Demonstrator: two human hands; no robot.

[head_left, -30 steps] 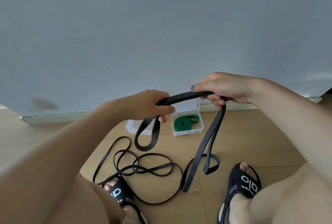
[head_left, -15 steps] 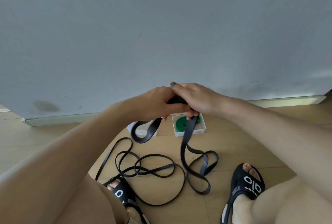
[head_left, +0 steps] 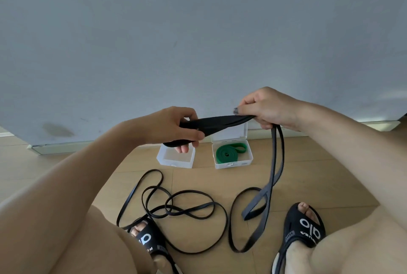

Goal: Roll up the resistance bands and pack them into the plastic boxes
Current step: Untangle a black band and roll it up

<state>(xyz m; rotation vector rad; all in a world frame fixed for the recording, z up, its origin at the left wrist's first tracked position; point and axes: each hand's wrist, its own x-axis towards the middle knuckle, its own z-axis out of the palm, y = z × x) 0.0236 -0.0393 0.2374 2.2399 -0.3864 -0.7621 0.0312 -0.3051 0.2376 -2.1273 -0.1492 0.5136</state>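
Note:
A wide black resistance band [head_left: 217, 123] stretches between both hands above the floor. My left hand [head_left: 174, 128] grips its folded end, with a short loop below the fingers. My right hand [head_left: 267, 108] grips the other part, and the rest of the band hangs down from it to the floor [head_left: 274, 177]. A thinner black band [head_left: 187, 210] lies tangled on the wooden floor. Two open clear plastic boxes stand near the wall: the left box [head_left: 176, 159] holds nothing, the right box [head_left: 233, 162] holds a rolled green band [head_left: 229, 152].
A grey wall [head_left: 198, 42] with a baseboard rises just behind the boxes. My two feet in black sandals rest on the floor, the left sandal [head_left: 147, 240] on part of the thin band, the right sandal [head_left: 306, 225] beside the hanging band's end.
My hands were together half a second ago. They have now pulled apart, the right hand moving right and up, drawing a length of the wide black band taut between them.

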